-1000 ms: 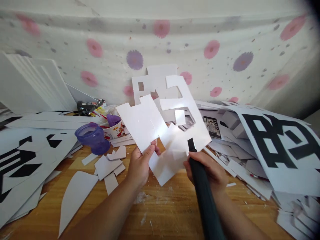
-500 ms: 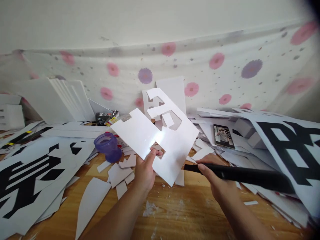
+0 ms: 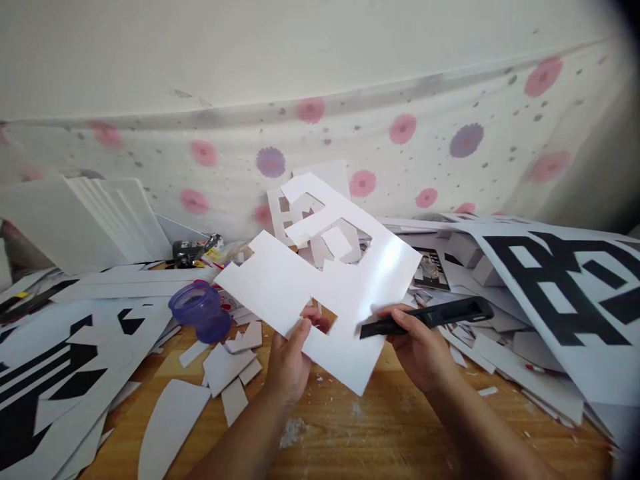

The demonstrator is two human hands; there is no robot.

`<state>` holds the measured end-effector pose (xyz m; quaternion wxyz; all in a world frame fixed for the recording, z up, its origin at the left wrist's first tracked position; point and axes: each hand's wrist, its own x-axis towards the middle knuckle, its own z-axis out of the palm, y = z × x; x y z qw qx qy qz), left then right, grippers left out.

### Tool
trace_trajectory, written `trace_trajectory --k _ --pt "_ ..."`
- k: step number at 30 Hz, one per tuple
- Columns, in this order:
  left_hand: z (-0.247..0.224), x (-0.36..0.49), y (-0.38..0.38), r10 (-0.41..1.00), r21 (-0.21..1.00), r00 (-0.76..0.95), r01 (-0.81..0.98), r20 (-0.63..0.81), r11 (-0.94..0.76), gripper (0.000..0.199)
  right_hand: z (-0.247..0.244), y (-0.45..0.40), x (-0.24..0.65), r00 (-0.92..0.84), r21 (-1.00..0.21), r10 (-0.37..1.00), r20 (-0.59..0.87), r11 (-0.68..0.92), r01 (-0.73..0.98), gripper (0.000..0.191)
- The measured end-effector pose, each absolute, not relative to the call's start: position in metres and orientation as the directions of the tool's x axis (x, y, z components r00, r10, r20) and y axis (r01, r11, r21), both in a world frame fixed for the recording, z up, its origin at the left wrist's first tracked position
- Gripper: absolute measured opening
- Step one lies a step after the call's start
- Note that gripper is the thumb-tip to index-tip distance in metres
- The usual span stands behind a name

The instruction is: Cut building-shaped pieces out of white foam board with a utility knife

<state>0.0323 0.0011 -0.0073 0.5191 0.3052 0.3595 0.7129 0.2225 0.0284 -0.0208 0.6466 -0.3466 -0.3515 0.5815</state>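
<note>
A white board with cut-out shapes [image 3: 350, 293] is held up at a tilt above the wooden table. My left hand [image 3: 290, 353] grips its lower edge, thumb on the face and fingers showing through a square hole. In my right hand [image 3: 420, 343] is a black utility knife [image 3: 435, 315], its dark blade end pointing left across the lower right part of the board. Some of the right fingers are hidden behind the knife and board. Loose white board offcuts [image 3: 227, 367] lie on the table to the left of my left hand.
A purple translucent cup [image 3: 200, 312] stands at the left. Sheets with black printed shapes lie left [image 3: 75, 373] and right [image 3: 555, 287]. A phone [image 3: 431, 270] rests behind the board at right. White panels [image 3: 85, 223] lean at the back left, before a flowered curtain [image 3: 225, 180].
My right hand has brought the knife left and up to the board, and the knife now lies more level. The board sits slightly lower and further right in view. The whole view has shifted.
</note>
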Motion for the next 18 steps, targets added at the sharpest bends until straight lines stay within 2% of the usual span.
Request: trace_trajectory --k 6,11,15,18 --pt "0.005 0.015 0.010 0.896 0.760 -0.443 -0.573 0.027 -0.306 0.046 -0.025 0.041 0.240 0.173 -0.888 0.981 0.091 0.159 -0.432 0.015" --pt "0.010 0.007 0.015 0.892 0.770 -0.447 -0.549 0.059 -0.326 0.045 -0.025 0.050 0.247 0.219 -0.882 0.970 0.104 0.192 -0.431 0.013" --pt "0.007 0.010 0.015 0.864 0.796 -0.503 -0.523 0.000 -0.304 0.039 -0.015 0.052 0.257 0.455 -0.826 0.888 0.069 0.307 -0.473 0.009" --pt "0.004 0.015 0.012 0.873 0.808 -0.484 -0.537 -0.061 -0.242 0.032 -0.003 0.046 0.266 0.676 -0.812 0.731 0.089 0.446 -0.376 0.002"
